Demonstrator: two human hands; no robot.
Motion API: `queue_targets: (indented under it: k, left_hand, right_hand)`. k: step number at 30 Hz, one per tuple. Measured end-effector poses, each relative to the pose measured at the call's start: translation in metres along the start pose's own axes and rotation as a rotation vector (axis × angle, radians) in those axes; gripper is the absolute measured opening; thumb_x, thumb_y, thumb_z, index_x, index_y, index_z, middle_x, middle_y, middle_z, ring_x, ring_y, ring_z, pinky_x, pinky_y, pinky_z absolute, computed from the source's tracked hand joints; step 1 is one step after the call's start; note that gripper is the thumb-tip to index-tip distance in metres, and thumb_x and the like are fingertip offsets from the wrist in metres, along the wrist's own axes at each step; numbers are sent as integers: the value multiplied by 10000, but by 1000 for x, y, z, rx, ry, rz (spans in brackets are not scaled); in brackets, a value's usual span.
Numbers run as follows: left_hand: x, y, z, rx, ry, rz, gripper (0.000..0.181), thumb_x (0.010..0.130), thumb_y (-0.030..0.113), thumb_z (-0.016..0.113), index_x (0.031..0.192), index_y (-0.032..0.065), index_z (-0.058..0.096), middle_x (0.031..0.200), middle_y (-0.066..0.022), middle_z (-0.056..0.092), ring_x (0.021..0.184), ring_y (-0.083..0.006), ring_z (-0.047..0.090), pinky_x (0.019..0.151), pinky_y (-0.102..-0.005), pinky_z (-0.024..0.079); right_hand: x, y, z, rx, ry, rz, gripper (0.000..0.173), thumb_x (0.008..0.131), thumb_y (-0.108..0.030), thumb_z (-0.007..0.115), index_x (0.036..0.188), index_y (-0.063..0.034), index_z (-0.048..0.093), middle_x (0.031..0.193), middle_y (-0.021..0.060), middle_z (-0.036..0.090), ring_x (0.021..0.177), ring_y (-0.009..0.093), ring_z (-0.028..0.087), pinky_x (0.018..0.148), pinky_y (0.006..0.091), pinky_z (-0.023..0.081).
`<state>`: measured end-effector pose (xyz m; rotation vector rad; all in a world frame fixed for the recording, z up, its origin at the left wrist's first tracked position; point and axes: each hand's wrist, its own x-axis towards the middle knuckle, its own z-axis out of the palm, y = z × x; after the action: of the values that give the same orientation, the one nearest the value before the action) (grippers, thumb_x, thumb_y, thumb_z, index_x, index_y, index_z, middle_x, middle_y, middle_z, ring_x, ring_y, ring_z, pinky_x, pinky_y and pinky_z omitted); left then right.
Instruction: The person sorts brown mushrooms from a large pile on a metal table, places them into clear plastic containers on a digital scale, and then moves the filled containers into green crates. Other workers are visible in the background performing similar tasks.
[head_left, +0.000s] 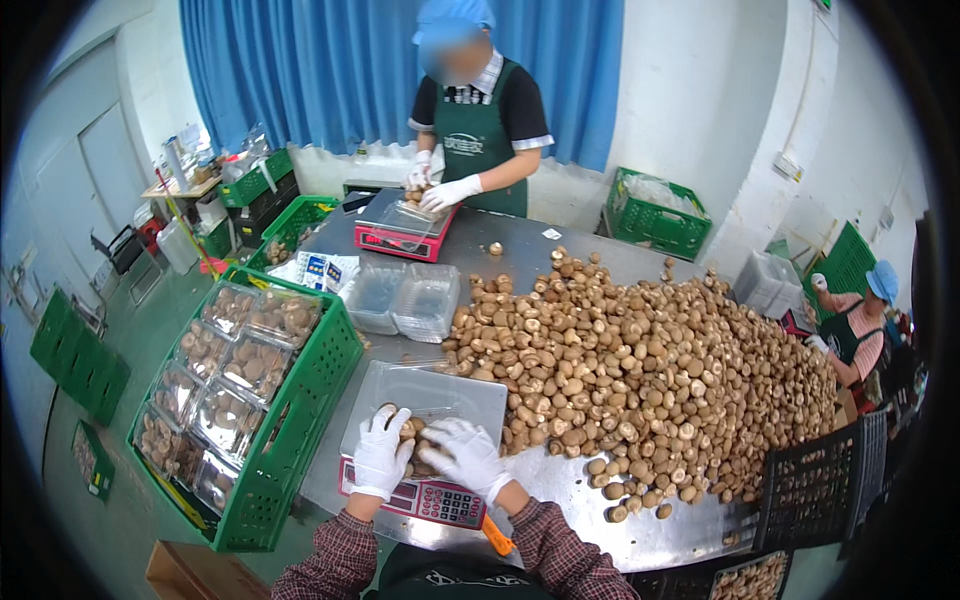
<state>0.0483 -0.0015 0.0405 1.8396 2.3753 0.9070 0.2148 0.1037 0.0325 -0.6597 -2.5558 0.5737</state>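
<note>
My left hand (381, 453), in a white glove, rests against the left side of several mushrooms (415, 430) on a digital scale (496, 409). From the right, my gloved right hand (465, 454) lies over the same mushrooms, its fingers spread. Behind them the raised lid of a clear plastic container (409, 382) shows on the weighing plate; its base is mostly hidden by my hands. The scale's red keypad faces me. An orange-handled tool (496, 535) lies at its lower right. A large heap of brown mushrooms (622, 360) covers the table to the right.
A green crate (330, 360) of packed clear containers stands at left. Stacked clear trays (426, 301) lie beyond my scale. Across the metal table (645, 536), a co-worker (480, 120) handles mushrooms at another red scale (405, 244). Another person (855, 322) works at far right, near black crates (814, 480).
</note>
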Motion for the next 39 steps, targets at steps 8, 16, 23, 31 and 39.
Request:
queue_targets:
  k: [8,16,23,31,39]
  left_hand:
    - [-6,-2,12,-29,98,36,593,803,139,722,1371,111,555,1364,-141,525,1202,-405,483,1030,-476,436]
    - [-7,-5,16,-89,138,61,543,766,62,708,1291,74,571,1363,-161,531,1206,-418,493,1021,-490,445]
    - [-11,-6,15,-126,185,50,484,795,40,687,1263,36,565,1348,-197,526,1233,-417,492,1058,-476,401]
    - [-13,-4,18,-96,242,72,570,770,32,716,1319,62,567,1358,-189,513,1250,-418,486,1065,-476,397]
    - [-9,-6,-1,102,2,258,632,813,183,701,1421,127,536,1251,-103,600,1244,-389,479,1102,-540,328]
  right_hand:
    - [66,8,6,-361,-314,187,494,813,-488,660,1059,-81,792,1519,190,432,1500,385,207,1192,543,223]
    - [76,10,21,-262,-475,235,504,751,-407,674,1118,-73,764,1508,188,451,1485,413,256,1215,546,187]
    - [45,-11,10,-254,-127,247,488,715,-418,731,1026,-43,744,1344,169,549,1414,369,357,1168,611,226]
    - [31,12,27,578,432,291,436,834,-296,779,1168,-55,637,1146,101,671,1160,226,618,1121,432,376]
    - [-56,52,-59,1686,549,566,321,978,-133,570,1284,-36,566,1175,58,648,1006,188,652,905,316,523]
